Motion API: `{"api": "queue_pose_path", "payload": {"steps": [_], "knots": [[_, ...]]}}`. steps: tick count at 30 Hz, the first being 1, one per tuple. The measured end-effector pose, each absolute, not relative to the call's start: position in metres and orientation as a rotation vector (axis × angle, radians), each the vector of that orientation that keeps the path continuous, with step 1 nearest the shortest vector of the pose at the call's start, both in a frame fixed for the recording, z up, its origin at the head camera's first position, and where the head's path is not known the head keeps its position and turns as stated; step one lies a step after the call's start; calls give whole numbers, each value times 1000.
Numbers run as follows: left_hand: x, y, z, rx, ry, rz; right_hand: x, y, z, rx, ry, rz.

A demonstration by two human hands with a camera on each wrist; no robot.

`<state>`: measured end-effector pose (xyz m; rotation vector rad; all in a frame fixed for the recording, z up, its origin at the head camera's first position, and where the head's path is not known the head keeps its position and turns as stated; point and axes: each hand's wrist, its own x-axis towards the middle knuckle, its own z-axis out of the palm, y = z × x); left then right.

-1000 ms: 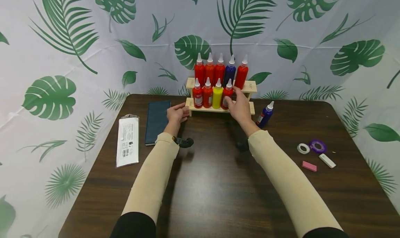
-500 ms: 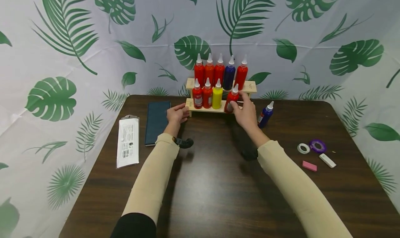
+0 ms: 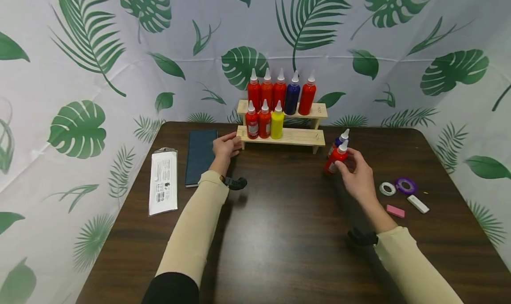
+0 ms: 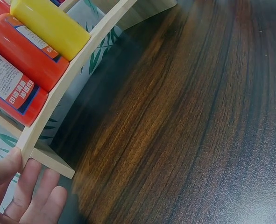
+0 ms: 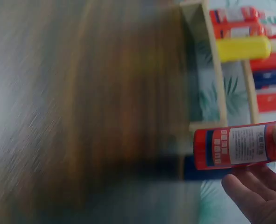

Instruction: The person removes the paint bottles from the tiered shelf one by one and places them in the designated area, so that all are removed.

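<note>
My right hand holds a red squeeze bottle with a white nozzle, thumb on one side and fingers on the other. A blue bottle is partly hidden behind it, right of the two-tier wooden rack. At the rack's left end, my left hand pinches the lower step, its thumb on top and fingers beneath. On that step stand a yellow bottle and two red ones. The upper step carries several red bottles and a blue bottle. The right wrist view shows the held bottle's label.
Left of the rack lie a dark blue notebook and a white packet. Toward the right are a white ring, a purple ring, a pink block and a white block. A leaf-print curtain hangs behind the table.
My right hand has taken the red bottle off the lower step's right side and carried it right and nearer, in front of the blue bottle. My left hand stays at the rack's end.
</note>
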<state>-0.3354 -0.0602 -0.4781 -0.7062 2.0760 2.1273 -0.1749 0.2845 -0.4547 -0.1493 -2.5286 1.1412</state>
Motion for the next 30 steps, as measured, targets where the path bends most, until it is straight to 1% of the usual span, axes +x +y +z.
{"api": "queue_pose_path", "payload": {"steps": [5, 12, 24, 30], "knots": [[-335, -60, -478, -715, 2080, 2118, -169, 304, -468, -227, -2524, 1119], [-337, -60, -478, -728, 2096, 2107, -175, 309, -477, -249, -2488, 1127], [-338, -60, -480, -719, 2094, 2120, -176, 309, -476, -273, -2498, 1141], [-337, -60, -480, -702, 2097, 2127, -175, 309, -467, -243, -2486, 1143]]}}
